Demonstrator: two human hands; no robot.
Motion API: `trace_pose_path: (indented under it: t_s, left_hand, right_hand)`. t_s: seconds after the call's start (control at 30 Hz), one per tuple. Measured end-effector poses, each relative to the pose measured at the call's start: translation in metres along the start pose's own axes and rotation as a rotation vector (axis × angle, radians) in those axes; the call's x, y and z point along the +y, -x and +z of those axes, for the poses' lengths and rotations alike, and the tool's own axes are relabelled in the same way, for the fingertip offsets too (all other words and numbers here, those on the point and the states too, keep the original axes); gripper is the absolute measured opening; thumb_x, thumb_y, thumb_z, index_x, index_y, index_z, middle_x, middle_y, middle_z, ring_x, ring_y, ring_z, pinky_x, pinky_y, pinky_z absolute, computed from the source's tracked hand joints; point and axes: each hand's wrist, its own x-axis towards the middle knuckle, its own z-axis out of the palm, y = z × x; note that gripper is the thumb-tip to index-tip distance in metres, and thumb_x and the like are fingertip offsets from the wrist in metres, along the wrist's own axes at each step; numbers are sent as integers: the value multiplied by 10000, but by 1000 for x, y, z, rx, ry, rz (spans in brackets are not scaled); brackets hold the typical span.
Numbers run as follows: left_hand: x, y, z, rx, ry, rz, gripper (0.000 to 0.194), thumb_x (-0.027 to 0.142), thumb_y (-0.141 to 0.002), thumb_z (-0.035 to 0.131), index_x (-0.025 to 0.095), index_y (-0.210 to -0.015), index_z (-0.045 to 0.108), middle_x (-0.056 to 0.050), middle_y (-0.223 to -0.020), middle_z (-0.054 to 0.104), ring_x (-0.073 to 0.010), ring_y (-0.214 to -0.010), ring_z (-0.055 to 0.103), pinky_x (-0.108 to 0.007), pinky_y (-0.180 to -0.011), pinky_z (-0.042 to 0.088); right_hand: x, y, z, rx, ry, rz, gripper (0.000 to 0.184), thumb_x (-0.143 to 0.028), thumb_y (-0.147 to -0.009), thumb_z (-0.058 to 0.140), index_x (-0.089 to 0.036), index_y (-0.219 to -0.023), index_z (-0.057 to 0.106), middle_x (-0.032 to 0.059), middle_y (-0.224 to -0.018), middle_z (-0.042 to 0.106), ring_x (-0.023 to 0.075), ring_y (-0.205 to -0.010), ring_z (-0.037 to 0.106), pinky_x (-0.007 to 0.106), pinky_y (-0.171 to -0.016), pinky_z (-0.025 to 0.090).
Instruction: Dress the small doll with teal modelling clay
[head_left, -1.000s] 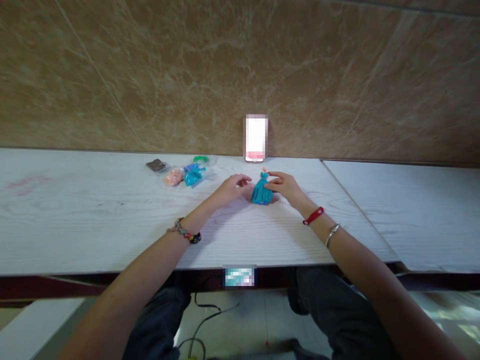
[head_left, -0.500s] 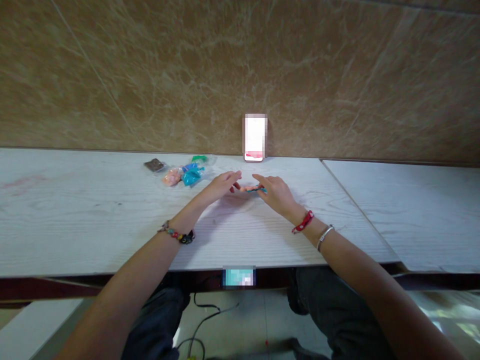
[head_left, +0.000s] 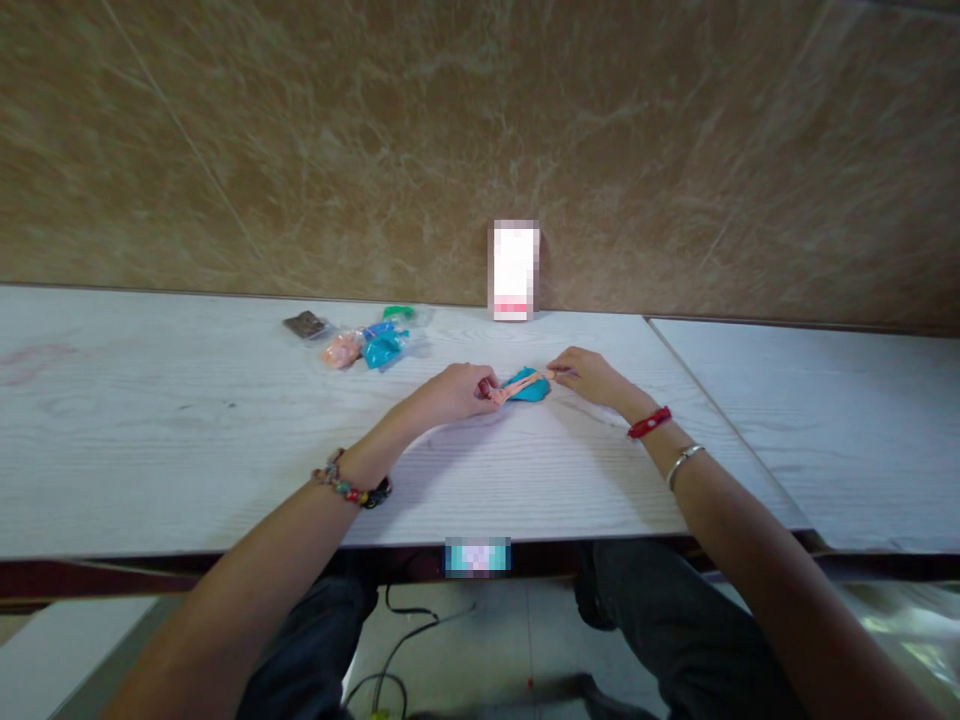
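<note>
A flattened blue piece of modelling clay lies on the white wood-grain table. Across it, slanting up to the right, runs a strip of peach modelling clay. My left hand pinches the strip's lower left end, its fingers partly hidden from above. The upper right end is between the thumb and fingers of my right hand. Whether the middle of the strip touches the blue piece, I cannot tell.
Left of my hands lie a bag of peach clay, a bag of blue clay, a green packet and a brown packet. A bright-screened phone leans on the wall. Cables hang below the table edge.
My hands have spread apart, the right one moving rightward, and both now grip the peach strip's ends. The blue piece, largely hidden before, shows flat beneath the strip.
</note>
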Motion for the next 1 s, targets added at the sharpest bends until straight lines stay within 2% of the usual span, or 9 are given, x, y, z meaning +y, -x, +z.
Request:
trace_pose_path:
  t_s: [0.17, 0.3, 0.37, 0.5, 0.67, 0.73, 0.83, 0.93, 1.0]
  left_hand:
    - [-7, -3, -8, 31, 41, 12, 308, 283, -700, 588, 129, -965, 617, -57, -849, 661, -155, -745, 592, -237, -646, 416]
    - [-18, -6, -11, 28, 97, 30, 318, 221, -684, 604, 150, -994, 606, -35, -831, 663, -150, -741, 595, -243, -674, 424]
    - [-23, -7, -10, 44, 124, 48, 312, 199, -683, 606, 163, -992, 607, -28, -826, 661, -149, -742, 595, -246, -682, 427]
    - [-32, -9, -7, 105, 168, 82, 306, 207, -687, 620, 179, -991, 603, -26, -855, 651, -147, -788, 591, -252, -731, 428]
    - [-48, -9, -15, 76, 227, 38, 420, 280, -679, 651, 188, -1078, 561, -34, -897, 649, -153, -810, 589, -253, -723, 444]
    - [-61, -7, -25, 156, 203, 6, 402, 276, -699, 630, 176, -1082, 558, -41, -910, 643, -151, -813, 583, -256, -732, 448]
    - [-88, 4, -47, 445, 28, -102, 297, 263, -770, 543, 156, -1044, 582, -59, -919, 629, -158, -812, 574, -275, -762, 442]
    - [-118, 20, -65, 658, -181, -261, 286, 300, -787, 527, 144, -1016, 599, -97, -1004, 603, -206, -905, 558, -313, -824, 426]
    - [-135, 29, -69, 736, -234, -391, 283, 303, -811, 487, 143, -1013, 604, -111, -1034, 586, -224, -948, 550, -322, -846, 419]
  right_hand:
    - [-6, 0, -2, 17, -9, 83, 61, -133, -728, 597, -127, -733, 657, 72, -768, 660, 150, -705, 587, 260, -664, 445]
    - [-9, 0, -5, 187, -201, 177, 66, -211, -724, 615, -148, -717, 632, 38, -730, 670, 127, -648, 582, 246, -621, 442]
    - [-14, 0, -4, 223, -278, 164, 110, -259, -738, 605, -154, -722, 633, 39, -731, 675, 130, -649, 588, 248, -615, 445]
    - [-29, 1, -3, 141, -331, 72, 157, -275, -786, 538, -167, -757, 648, 34, -744, 687, 133, -665, 598, 246, -607, 447]
    - [-39, -6, -4, 163, -291, 40, 154, -258, -804, 533, -163, -787, 654, 43, -774, 687, 131, -683, 594, 238, -605, 436]
    - [-42, -19, -4, 122, -228, 9, 136, -227, -800, 542, -156, -773, 655, 47, -763, 682, 127, -668, 585, 236, -600, 426]
    - [-53, -52, -1, 21, -106, -98, 93, -177, -774, 577, -134, -760, 658, 57, -754, 673, 126, -673, 577, 233, -607, 410]
    - [-74, -93, 13, -23, -48, -158, 101, -163, -773, 585, -120, -811, 668, 73, -817, 681, 133, -733, 586, 231, -642, 410]
    - [-89, -117, 27, -53, -14, -182, 134, -198, -785, 581, -119, -831, 679, 88, -862, 682, 140, -765, 588, 240, -676, 411]
